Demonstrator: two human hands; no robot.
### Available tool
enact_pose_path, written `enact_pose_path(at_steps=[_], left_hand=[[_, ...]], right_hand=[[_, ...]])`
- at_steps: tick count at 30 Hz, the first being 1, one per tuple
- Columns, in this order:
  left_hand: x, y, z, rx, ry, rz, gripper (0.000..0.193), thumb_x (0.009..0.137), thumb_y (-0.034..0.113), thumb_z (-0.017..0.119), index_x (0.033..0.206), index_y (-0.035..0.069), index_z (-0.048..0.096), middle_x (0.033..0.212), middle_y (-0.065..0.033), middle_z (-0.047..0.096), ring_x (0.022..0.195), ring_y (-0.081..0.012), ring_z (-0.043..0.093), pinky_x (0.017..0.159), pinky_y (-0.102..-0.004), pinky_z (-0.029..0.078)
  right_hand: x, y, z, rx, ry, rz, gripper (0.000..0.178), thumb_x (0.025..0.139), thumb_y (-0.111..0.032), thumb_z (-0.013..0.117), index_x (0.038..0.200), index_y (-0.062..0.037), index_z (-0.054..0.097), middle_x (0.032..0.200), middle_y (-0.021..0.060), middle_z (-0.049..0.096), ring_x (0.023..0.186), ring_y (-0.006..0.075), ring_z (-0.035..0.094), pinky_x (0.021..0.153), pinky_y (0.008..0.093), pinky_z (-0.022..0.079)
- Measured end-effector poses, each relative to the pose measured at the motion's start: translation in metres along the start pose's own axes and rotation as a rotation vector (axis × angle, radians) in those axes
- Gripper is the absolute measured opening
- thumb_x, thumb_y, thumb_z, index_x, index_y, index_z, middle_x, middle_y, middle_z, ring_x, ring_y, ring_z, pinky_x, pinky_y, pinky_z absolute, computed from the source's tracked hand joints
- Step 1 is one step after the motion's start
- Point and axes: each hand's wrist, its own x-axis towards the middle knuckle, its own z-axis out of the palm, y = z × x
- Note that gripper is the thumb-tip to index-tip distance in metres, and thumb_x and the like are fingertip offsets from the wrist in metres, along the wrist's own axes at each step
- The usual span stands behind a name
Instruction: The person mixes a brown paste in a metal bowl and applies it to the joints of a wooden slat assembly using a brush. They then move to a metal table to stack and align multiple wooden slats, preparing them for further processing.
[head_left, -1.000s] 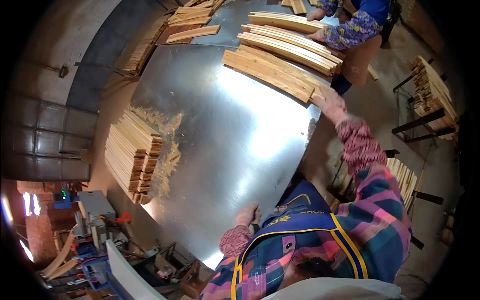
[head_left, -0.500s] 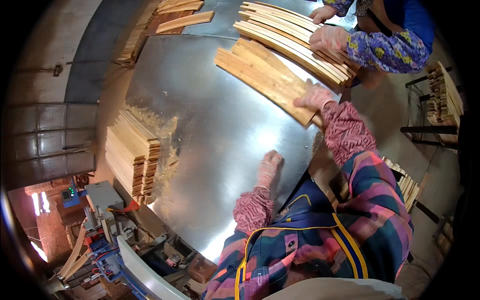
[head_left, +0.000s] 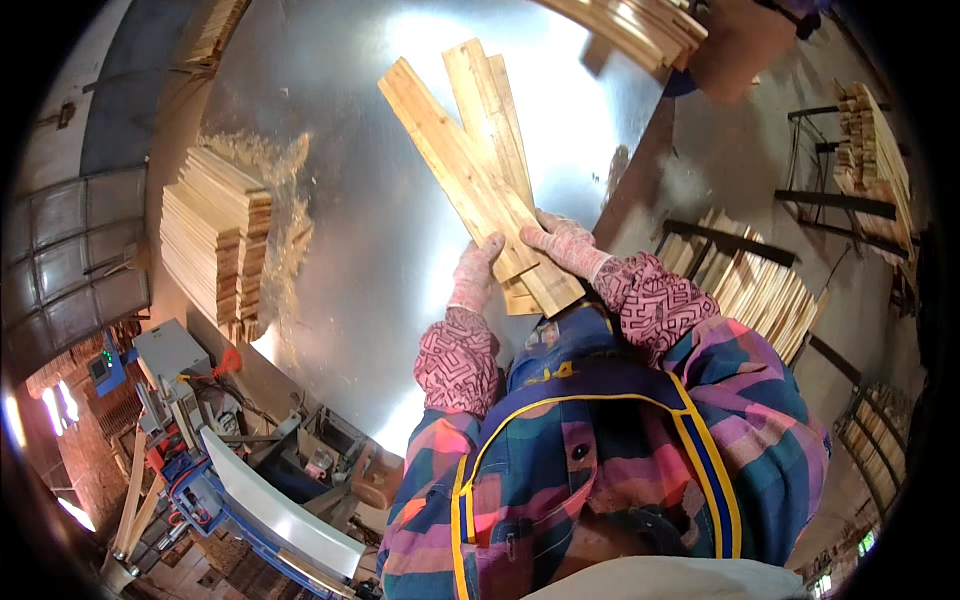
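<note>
A few thin wooden boards (head_left: 475, 175) lie fanned over one another in front of me, their near ends by my apron and their far ends spread over the shiny metal table (head_left: 350, 230). My left hand (head_left: 474, 272), in a pale pinkish glove, grips their left edge near the close end, thumb on top. On the opposite edge, my right hand (head_left: 565, 246) is closed around the boards, thumb across the upper one. The boards hide the fingers beneath.
A neat stack of boards (head_left: 215, 240) stands at the table's left, beside scattered sawdust (head_left: 290, 190). A machine (head_left: 270, 490) is at lower left. More strips (head_left: 640, 25) are bunched at the far right edge. Racks of wood (head_left: 760, 290) stand right on the floor.
The boards have come from the far right of the table toward my body. My left hand, earlier resting on the table, now grips them too. The view has shifted, leaving the co-worker mostly out.
</note>
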Motion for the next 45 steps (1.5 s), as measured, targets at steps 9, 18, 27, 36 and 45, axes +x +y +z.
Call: enact_pose_path(at_steps=[9,18,27,36,45], left_hand=[[-0.075,-0.043,-0.075,0.834,0.029,0.043,0.067,0.076,0.042,0.077,0.128,0.003,0.058,0.117,-0.0191,0.067,0.104,-0.0292,0.067,0.088,-0.0375,0.053],[-0.141,-0.039,-0.104,0.263,-0.146,0.042,0.079,0.075,0.005,0.076,0.144,0.002,0.037,0.118,-0.0144,0.064,0.105,-0.0270,0.065,0.092,-0.0368,0.054],[-0.164,-0.017,-0.114,0.063,-0.065,0.008,0.058,0.075,0.005,0.071,0.128,-0.006,0.050,0.107,-0.0183,0.066,0.093,-0.0333,0.067,0.085,-0.0450,0.057],[-0.161,-0.010,-0.095,0.089,0.355,0.336,0.050,0.074,0.001,0.070,0.121,-0.005,0.055,0.099,-0.0161,0.067,0.079,-0.0295,0.068,0.069,-0.0383,0.057],[-0.095,-0.004,-0.008,0.908,0.801,-0.173,0.084,0.068,0.032,0.075,0.133,0.000,0.032,0.139,-0.0272,0.046,0.122,-0.0381,0.055,0.096,-0.0431,0.049]], right_hand=[[-0.008,0.126,0.173,0.067,0.078,-0.372,0.037,0.090,-0.027,0.054,0.123,-0.0095,0.058,0.119,0.0160,0.063,0.111,0.0344,0.060,0.092,0.0413,0.048],[-0.033,0.144,0.242,0.250,0.116,-0.434,0.048,0.083,-0.009,0.063,0.131,-0.0079,0.058,0.127,0.0168,0.061,0.118,0.0340,0.058,0.097,0.0377,0.048],[-0.077,0.022,0.211,-0.494,0.116,-0.393,0.023,0.082,-0.011,0.059,0.105,-0.0084,0.065,0.105,0.0158,0.067,0.102,0.0358,0.064,0.083,0.0379,0.053],[-0.046,-0.018,0.148,-0.349,-0.011,-0.333,0.044,0.097,-0.038,0.048,0.134,-0.0171,0.057,0.134,0.0155,0.057,0.121,0.0325,0.055,0.104,0.0396,0.044],[0.048,0.017,-0.095,-1.021,0.360,-0.118,0.082,0.082,-0.053,0.062,0.148,-0.0101,0.037,0.150,0.0228,0.038,0.139,0.0375,0.035,0.114,0.0418,0.030]])
